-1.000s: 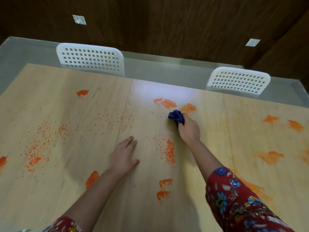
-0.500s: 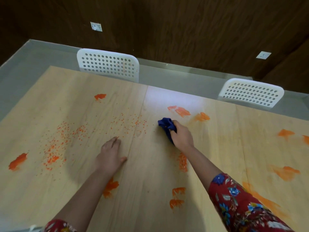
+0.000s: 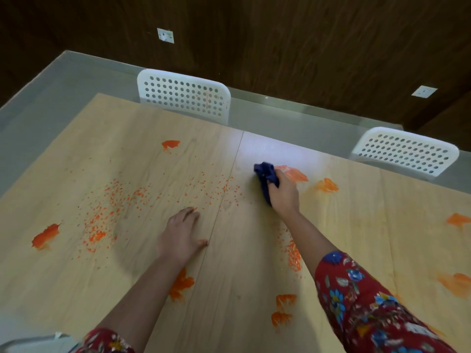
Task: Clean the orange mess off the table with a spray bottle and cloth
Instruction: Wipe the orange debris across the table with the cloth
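Note:
My right hand [image 3: 284, 196] grips a bunched dark blue cloth [image 3: 265, 175] and presses it on the light wooden table [image 3: 63, 276], just left of an orange smear [image 3: 295, 174]. A second, fainter smear [image 3: 327, 186] lies to its right. My left hand [image 3: 182, 235] rests flat on the table with fingers straight. Orange crumbs [image 3: 114, 207] are scattered to the left of it. More orange blotches [image 3: 46, 235] dot the surface. No spray bottle is in view.
Two white perforated chairs stand at the table's far edge, one at the middle [image 3: 183, 96] and one at the right [image 3: 405, 152]. A dark wood wall with sockets [image 3: 165, 35] rises behind. A grey floor strip borders the table on the left.
My right hand has slid the cloth left and then further away, up to the far smear. The crumbs that lay near that hand are mostly gone. My left hand has stayed put.

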